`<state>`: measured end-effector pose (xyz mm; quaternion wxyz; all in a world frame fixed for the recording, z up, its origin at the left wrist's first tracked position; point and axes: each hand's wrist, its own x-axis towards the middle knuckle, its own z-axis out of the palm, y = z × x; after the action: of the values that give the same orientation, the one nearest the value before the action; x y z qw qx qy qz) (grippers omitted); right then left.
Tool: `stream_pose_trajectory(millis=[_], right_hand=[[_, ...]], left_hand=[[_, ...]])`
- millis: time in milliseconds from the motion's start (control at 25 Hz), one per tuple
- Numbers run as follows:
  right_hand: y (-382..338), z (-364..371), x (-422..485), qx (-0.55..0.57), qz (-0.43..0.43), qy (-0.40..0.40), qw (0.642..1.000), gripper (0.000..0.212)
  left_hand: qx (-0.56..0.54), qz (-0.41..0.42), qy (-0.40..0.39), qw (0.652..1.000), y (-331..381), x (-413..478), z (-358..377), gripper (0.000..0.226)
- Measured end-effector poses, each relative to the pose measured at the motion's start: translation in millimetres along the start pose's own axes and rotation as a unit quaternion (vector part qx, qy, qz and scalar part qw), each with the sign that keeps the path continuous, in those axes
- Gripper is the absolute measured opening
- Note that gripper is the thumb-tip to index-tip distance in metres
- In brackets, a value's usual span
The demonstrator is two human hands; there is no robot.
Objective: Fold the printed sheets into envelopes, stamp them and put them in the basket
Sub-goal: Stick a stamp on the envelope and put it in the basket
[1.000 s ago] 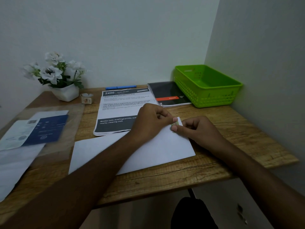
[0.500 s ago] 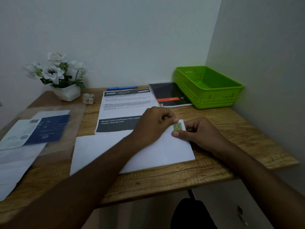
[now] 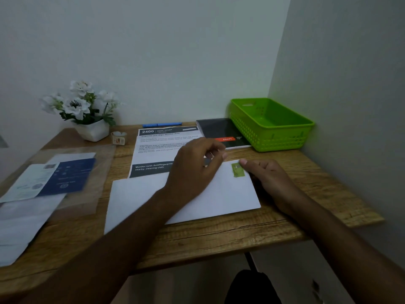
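Wooden surface (image 3: 208, 238) holds the white envelope (image 3: 230, 194), green stamp (image 3: 237, 170) at its far-right corner. Right hand (image 3: 269, 178) fingers curl empty beside it; left hand (image 3: 195, 167) grip unclear. Best rub the stamp flat.

Wooden table (image 3: 219, 238) with white envelope (image 3: 230, 194), printed sheet (image 3: 153, 154), black notebook (image 3: 217, 130), green basket (image 3: 278, 139), flowerpot (image 3: 93, 131), blue pen (image 3: 162, 124)

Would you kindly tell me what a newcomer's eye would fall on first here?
The bright green basket in the far right corner stands out most. Next comes the white envelope at the front middle, a small green stamp on its far right corner, with the left hand and right hand either side of the stamp.
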<state>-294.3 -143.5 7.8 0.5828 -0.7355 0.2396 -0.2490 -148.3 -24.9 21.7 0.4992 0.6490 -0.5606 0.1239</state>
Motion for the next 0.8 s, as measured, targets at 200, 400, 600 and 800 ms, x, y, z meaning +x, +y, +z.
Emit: stream_pose_trajectory(millis=[200, 400, 600, 800], right_hand=[[-10, -6, 3, 0.127, -0.079, 0.11, 0.983, 0.029], [-20, -20, 10, 0.1, -0.194, 0.176, 0.96, 0.065], [-24, -31, 12, 0.167, -0.202, 0.251, 0.932, 0.036], [-16, -39, 2, 0.251, -0.194, 0.381, 0.868, 0.026]], left_hand=[[-0.088, -0.04, -0.026, 0.995, 52, -55, -3, 0.026], [-0.313, -0.303, -0.133, 0.89, 68, -64, 5, 0.015], [-0.376, -0.313, -0.018, 0.872, 76, -31, 20, 0.036], [-0.369, -0.274, -0.054, 0.887, 90, 14, 46, 0.03]])
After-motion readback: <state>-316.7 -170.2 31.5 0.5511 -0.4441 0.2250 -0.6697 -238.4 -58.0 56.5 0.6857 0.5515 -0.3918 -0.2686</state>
